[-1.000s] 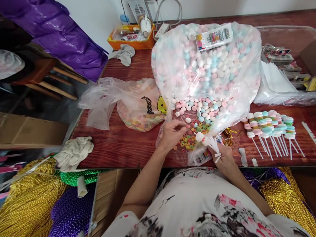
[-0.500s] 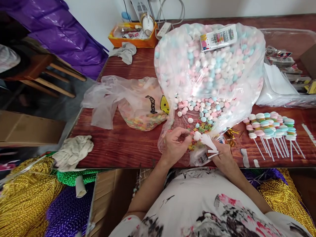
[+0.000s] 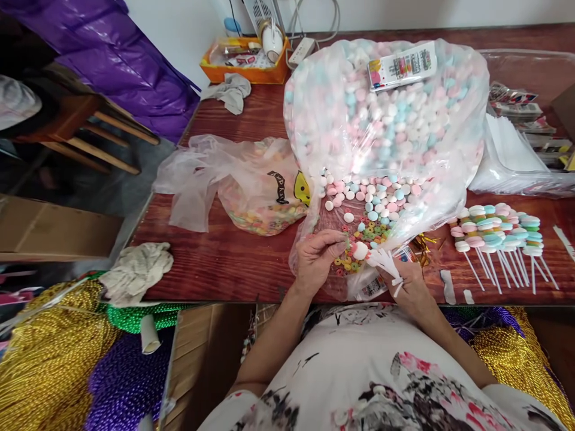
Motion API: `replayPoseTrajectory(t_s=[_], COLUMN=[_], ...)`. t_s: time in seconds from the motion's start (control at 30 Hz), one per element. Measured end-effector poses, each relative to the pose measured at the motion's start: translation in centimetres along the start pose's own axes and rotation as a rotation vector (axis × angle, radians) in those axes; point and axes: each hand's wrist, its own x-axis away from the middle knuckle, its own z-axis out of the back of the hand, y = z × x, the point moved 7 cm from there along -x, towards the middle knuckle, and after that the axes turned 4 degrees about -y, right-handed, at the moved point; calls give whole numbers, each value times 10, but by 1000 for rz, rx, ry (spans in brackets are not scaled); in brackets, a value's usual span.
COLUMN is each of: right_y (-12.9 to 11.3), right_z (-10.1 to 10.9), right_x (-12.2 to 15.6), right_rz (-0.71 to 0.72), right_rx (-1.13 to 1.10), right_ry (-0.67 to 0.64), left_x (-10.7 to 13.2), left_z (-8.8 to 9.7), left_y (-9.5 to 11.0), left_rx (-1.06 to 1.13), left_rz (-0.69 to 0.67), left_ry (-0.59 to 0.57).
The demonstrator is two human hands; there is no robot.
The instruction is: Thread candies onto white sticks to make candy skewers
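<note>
Both hands (image 3: 314, 258) (image 3: 408, 278) grasp, left a green bit (image 3: 347, 242), right white sticks (image 3: 384, 262), over a reddish table (image 3: 202, 263) against a wall (image 3: 395, 15).

A: Sticks (image 3: 383, 261) are showing plain white in the right hand (image 3: 408, 280)!
B: Beyond that grip, loose candies (image 3: 390, 196) are mixing pink, white and pale blue.
A: Right of it, skewers (image 3: 490, 226) are striping pink, white, aqua!
B: Below, the shirt (image 3: 381, 353) is blooming pink and black on white.
</note>
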Motion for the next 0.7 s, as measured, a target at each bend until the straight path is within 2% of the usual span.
replayPoseTrajectory(t_s=[0.1, 0.23, 0.3, 0.37, 0.47, 0.53, 0.6, 0.7], right_y=[-2, -5, -6, -5, -6, -8, -7, -3], right_z=[0, 0, 2, 3, -3, -7, -10, -13], right_x=[-2, -2, -1, 0, 0, 0, -1, 1], right_rz=[-31, -57, -49, -48, -4, 19, -10, -87], right_rx=[13, 56, 29, -33, -119, -153, -178, -223], right_ry=[-4, -54, -15, 54, 94, 98, 114, 135], left_x=[1, -1, -1, 0, 5, 9, 11, 13], left_z=[-5, -11, -14, -16, -24, -33, -41, -48], left_y=[3, 11, 10, 3, -14, -19, -16, -10], left_rx=[18, -73, -76, 20, 335, 524, 609, 606], left_rz=[-33, -67, -60, 14, 226, 329, 368, 371], left_ry=[-34, -112, -147, -124, -68, -71, -98, -112])
